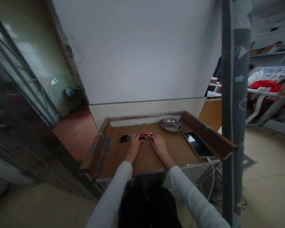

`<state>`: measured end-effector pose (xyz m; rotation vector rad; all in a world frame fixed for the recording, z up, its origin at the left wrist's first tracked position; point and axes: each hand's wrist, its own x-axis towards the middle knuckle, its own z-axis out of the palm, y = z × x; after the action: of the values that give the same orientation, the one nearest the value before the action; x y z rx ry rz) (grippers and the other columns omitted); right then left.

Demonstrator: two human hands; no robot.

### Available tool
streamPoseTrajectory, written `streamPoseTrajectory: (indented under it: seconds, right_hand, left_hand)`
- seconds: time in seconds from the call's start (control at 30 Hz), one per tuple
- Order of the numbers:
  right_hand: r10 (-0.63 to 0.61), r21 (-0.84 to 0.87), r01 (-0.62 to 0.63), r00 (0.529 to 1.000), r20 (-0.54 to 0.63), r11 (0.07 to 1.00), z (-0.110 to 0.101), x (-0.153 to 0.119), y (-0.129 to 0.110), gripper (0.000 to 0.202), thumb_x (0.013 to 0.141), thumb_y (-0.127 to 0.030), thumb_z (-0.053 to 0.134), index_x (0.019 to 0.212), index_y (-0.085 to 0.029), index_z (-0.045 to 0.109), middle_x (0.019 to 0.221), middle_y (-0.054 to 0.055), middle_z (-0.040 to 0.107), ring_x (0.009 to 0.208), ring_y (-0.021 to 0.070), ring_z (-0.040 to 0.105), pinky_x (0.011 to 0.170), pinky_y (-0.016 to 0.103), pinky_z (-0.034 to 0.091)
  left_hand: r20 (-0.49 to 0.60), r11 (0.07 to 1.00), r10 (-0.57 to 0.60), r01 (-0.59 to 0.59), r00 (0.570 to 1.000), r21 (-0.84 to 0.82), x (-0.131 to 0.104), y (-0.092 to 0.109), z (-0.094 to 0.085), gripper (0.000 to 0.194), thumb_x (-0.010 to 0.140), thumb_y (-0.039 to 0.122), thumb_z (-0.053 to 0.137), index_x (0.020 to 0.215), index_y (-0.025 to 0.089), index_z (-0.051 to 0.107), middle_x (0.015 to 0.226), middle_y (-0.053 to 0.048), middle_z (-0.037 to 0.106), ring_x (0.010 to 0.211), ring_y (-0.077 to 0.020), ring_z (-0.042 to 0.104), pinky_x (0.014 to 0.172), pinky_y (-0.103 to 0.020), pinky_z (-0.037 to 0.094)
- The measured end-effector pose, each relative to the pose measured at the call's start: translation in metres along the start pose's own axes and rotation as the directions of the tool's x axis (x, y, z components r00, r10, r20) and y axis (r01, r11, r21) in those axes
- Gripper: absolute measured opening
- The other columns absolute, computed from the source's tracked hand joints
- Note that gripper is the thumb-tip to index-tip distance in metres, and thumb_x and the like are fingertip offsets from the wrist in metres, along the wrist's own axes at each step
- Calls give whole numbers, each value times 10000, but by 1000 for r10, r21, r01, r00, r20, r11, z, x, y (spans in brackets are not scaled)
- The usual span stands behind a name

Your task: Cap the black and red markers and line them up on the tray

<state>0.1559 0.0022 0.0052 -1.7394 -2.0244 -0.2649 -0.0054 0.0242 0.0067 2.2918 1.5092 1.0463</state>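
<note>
Several slim black and red pens (125,138) lie side by side across the cardboard-covered top (130,158) of a small table. My left hand (134,143) rests over the middle of the pens, its fingers bent round them and the thumb on the near side. At their right end, my right hand (159,145) lies palm down with fingers stretched out, the tips by the pen ends. A small dark piece shows beside its thumb; I cannot make out what it is.
A round shiny metal dish (171,124) sits at the back right. Nearer, a phone (198,144) lies with a white cable (212,177) hanging over the front edge. Raised cardboard sides (209,133) border the top. A grey post (235,126) stands close on the right.
</note>
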Motion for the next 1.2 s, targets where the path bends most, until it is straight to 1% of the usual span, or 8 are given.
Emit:
streamPoseTrajectory:
  seconds: [0.07, 0.2, 0.4, 0.6, 0.7, 0.8, 1.03, 1.2]
  right_hand:
    - [11, -9, -11, 1000, -5, 1000, -1, 1, -2, 174, 891, -221, 443, 975, -188, 591, 991, 100, 616, 937, 227, 517, 795, 333, 354]
    - [23, -36, -23, 1000, -17, 999, -6, 2, -5, 176, 893, -201, 428, 971, -170, 582, 993, 101, 620, 923, 217, 521, 794, 323, 347]
    - [79, -128, -82, 997, -27, 988, -7, 2, -7, 207, 917, -183, 372, 951, -149, 573, 938, 99, 628, 888, 211, 529, 762, 314, 325]
    - [97, -159, -105, 994, -58, 982, -1, 4, -5, 250, 936, -202, 330, 946, -150, 575, 932, 104, 624, 881, 213, 525, 755, 319, 313]
    - [89, -150, -97, 994, -56, 984, -2, 2, -6, 265, 941, -205, 319, 966, -148, 576, 940, 106, 622, 894, 210, 522, 766, 316, 312]
    - [79, -133, -84, 996, -38, 988, -4, 0, -7, 275, 942, -209, 314, 981, -149, 580, 964, 106, 621, 907, 208, 523, 775, 315, 314]
    - [32, -96, -31, 999, 5, 995, -6, -3, -10, 232, 920, -210, 370, 999, -164, 583, 987, 105, 620, 919, 205, 525, 792, 309, 321]
    - [13, -57, -11, 999, 37, 998, -5, -2, -10, 264, 907, -177, 365, 1050, -186, 587, 1043, 104, 608, 961, 202, 518, 833, 311, 318]
  left_hand:
    - [26, 1000, 30, -29, 999, -10, 4, -4, 4, 148, 820, 141, 555, 965, 167, 545, 1002, -60, 534, 1010, -200, 531, 904, -368, 435]
    - [45, 995, 97, -95, 994, -31, 12, -9, 12, 155, 810, 136, 570, 957, 184, 554, 995, -41, 531, 984, -186, 537, 898, -359, 443]
    - [6, 995, 93, -93, 996, -39, 22, -7, 13, 138, 792, 113, 592, 902, 180, 543, 977, -30, 501, 962, -176, 538, 892, -344, 448]
    - [-13, 998, 62, -62, 998, -8, 17, -6, 9, 108, 807, 127, 577, 885, 174, 519, 947, -27, 500, 931, -170, 540, 871, -328, 449]
    - [-9, 999, 46, -46, 999, 10, 11, -8, 9, 67, 826, 122, 541, 865, 174, 525, 942, -26, 508, 903, -159, 545, 855, -316, 451]
    - [-4, 999, 36, -36, 999, 38, 6, -8, 10, 73, 846, 116, 498, 857, 176, 538, 931, -29, 529, 901, -157, 545, 860, -312, 447]
    - [41, 989, 127, -129, 991, 66, 5, -2, 8, 148, 866, 115, 448, 892, 174, 582, 964, -50, 577, 941, -165, 551, 889, -326, 441]
    - [62, 974, 208, -213, 976, 80, 3, -1, 6, 187, 862, 107, 437, 938, 171, 596, 1009, -64, 600, 986, -184, 543, 922, -354, 428]
